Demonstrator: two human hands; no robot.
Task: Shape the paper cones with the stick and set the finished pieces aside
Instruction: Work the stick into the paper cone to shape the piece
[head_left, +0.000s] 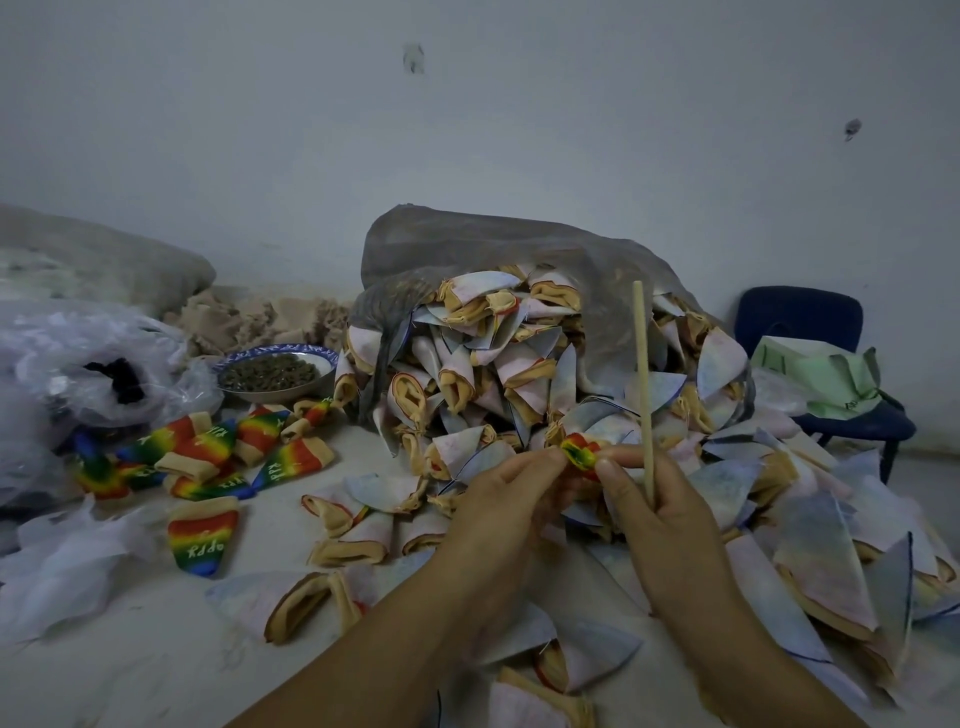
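I see my left hand (498, 501) and my right hand (662, 519) meet in the middle, near me. The fingers (543, 460) of both hands pinch a small rainbow paper cone (578, 452) between them, tight on its edge. My right hand also holds the stick (643, 384), which stands straight up. Just behind is a big pile of pale cones (493, 364) spilling from a plastic bag (467, 244). Bright rainbow cones (208, 447) lie on the tabletop (130, 660) to the left, near a bowl (275, 371).

Rainbow cone (579, 453) between both hands, stick (643, 389) upright.
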